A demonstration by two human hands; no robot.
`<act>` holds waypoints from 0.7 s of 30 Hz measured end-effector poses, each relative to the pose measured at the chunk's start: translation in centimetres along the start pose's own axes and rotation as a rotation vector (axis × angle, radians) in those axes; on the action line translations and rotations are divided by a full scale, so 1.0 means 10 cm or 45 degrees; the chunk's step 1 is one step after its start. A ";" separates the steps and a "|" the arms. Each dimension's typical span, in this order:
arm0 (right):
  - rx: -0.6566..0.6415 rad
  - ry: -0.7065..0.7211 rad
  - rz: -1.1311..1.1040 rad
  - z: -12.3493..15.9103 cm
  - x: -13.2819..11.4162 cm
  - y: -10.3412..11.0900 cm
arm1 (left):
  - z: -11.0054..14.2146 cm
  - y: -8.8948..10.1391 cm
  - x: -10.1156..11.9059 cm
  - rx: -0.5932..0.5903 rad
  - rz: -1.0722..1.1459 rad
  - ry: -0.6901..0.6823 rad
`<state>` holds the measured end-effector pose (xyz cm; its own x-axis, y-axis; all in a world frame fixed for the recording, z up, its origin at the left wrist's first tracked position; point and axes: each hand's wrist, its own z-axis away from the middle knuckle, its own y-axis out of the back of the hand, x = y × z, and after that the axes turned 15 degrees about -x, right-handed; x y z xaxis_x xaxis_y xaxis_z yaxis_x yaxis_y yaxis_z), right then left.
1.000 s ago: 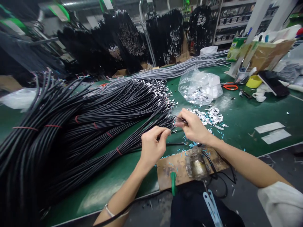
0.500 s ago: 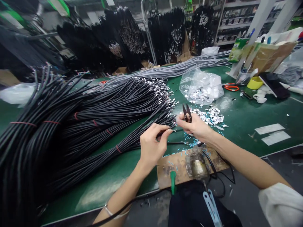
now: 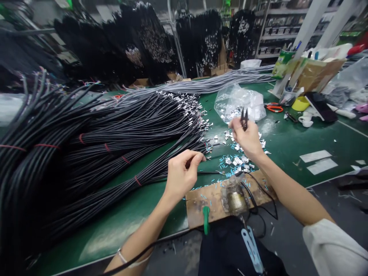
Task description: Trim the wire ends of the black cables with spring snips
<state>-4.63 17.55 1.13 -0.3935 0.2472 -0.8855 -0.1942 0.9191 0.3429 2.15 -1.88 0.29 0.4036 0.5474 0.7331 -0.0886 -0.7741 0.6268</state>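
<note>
In the head view, your left hand (image 3: 183,170) pinches a cable (image 3: 206,158), its bared wires (image 3: 209,157) poking out at that hand's two o'clock above the tabletop (image 3: 284,149), and your right hand (image 3: 245,135), farther out at two o'clock, holds dark snips (image 3: 244,119); the cable looks light and springy, its wires fragile, so grip behind them.

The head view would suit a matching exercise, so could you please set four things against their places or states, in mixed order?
1. Left hand
2. Right hand
3. Orange-handled scissors
4. Brown board

A. Lying beside the clear plastic bag
B. Pinching a cable end
C. With a green clamp at its near edge
D. Holding dark snips, blades pointing away from the wearer

Pairs: 1-B, 2-D, 3-A, 4-C.
</note>
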 end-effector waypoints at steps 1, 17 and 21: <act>-0.017 0.026 0.024 0.02 -0.03 -0.01 | 0.00 0.00 0.00 0.026 0.028 0.006; -0.182 0.335 0.292 0.21 -0.21 -0.21 | 0.02 -0.05 0.00 0.191 -0.004 -0.044; -0.161 0.285 0.296 0.22 -0.22 -0.25 | 0.02 -0.05 0.00 0.208 -0.004 -0.049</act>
<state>-1.25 15.39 1.56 -0.6247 0.3594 -0.6932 -0.1808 0.7971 0.5761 2.38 -1.51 -0.10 0.4384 0.5398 0.7186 0.0604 -0.8155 0.5756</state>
